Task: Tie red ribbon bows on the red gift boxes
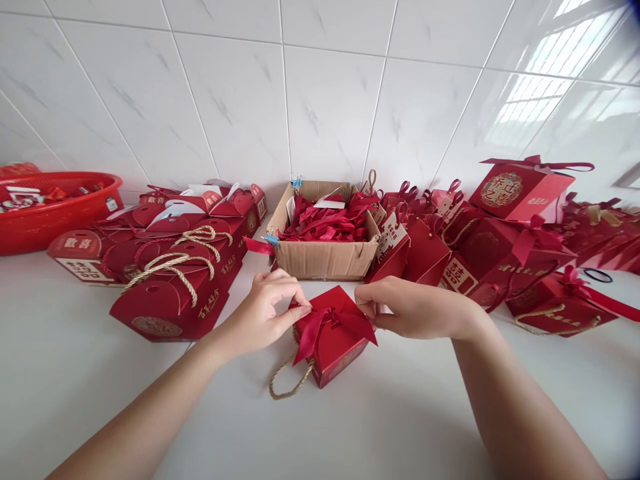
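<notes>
A small red gift box (341,363) stands on the white surface in front of me, with a red ribbon (312,331) tied in a bow on its top. At the bow's left side, my left hand (267,313) is closed, thumb and fingertips pinching the ribbon. On the opposite side my right hand (415,308) is also closed on the ribbon, its fingertips partly hidden behind the thumb and knuckles. A gold rope handle (284,396) hangs from the box's left side and rests on the surface.
Behind the gift box is a cardboard box (327,260) full of red ribbons. Several red boxes with rope handles (170,307) sit at left, beside a red plastic basin (60,217). More red boxes (520,193), some with bows, are piled at right. A tiled wall (330,100) rises behind.
</notes>
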Tool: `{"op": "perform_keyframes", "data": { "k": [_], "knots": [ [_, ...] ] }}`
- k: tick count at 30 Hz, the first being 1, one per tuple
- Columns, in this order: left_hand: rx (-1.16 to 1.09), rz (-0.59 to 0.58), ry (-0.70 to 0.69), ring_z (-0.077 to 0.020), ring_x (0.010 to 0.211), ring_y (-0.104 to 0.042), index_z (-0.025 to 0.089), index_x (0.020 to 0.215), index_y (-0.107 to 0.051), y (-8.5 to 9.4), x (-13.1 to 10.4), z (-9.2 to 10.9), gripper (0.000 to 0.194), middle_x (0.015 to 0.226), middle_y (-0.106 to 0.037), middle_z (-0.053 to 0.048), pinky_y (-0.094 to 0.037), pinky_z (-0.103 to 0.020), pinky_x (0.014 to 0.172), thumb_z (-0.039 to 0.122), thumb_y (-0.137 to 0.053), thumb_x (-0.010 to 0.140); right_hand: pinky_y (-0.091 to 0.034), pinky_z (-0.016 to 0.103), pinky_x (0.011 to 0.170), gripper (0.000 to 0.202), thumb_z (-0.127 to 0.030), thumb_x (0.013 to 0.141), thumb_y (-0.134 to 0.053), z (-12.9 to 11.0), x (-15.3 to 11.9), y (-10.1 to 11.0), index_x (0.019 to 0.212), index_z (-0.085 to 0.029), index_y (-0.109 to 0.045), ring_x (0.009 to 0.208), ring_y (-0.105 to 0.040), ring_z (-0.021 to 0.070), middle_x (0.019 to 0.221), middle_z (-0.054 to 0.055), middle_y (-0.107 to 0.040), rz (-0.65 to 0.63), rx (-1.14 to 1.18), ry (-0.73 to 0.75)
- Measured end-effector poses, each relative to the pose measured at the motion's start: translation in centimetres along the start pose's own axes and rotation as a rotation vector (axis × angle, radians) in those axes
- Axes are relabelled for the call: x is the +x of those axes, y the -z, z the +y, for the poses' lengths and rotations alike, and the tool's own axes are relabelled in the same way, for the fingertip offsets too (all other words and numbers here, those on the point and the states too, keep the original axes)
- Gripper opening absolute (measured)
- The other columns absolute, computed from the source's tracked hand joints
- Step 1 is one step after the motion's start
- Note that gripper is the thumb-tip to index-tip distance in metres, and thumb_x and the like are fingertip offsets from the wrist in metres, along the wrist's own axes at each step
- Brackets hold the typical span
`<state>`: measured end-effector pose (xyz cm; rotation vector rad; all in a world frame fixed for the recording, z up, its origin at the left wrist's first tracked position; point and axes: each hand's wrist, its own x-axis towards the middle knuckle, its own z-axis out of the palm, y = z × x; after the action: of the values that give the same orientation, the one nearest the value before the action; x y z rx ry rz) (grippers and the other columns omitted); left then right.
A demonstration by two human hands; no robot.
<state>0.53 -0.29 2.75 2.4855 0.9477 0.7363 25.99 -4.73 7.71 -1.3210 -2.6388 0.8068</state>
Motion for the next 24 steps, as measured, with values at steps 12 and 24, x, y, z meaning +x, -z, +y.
{"op": "perform_keyframes", "data": {
  "k": [12,24],
  "knots": [
    [-0.193,-0.106,-0.114,-0.0239,0.127,-0.039,0.031,0.097,-0.069,-0.5,-0.7,1.7,0.040,0.130,-0.047,-0.003,-0.038,-0.038,0.102,0.003,-0.051,0.074,-0.041,0.020,0.060,0.028,-0.007,0.083,-0.050,-0.9,-0.5,0.3,0.101,-0.023,-0.064,0.070,-0.056,0.0093,0.089,-0.001,-0.065,0.030,0.106,0.174],
    [-0.448,0.497,0.288,-0.0186,0.088,-0.058,0.020,0.085,-0.063,-1.2,0.5,0.0,0.011,0.088,-0.064,-0.003,-0.045,-0.031,0.083,0.029,-0.060,0.080,-0.035,0.023,0.050,0.016,-0.020,0.082,-0.051,-0.1,-1.2,1.6,0.078,-0.022,-0.066,0.057,-0.052,0.0117,0.066,-0.001,-0.063,0.365,-0.187,-0.280]
  ]
}}
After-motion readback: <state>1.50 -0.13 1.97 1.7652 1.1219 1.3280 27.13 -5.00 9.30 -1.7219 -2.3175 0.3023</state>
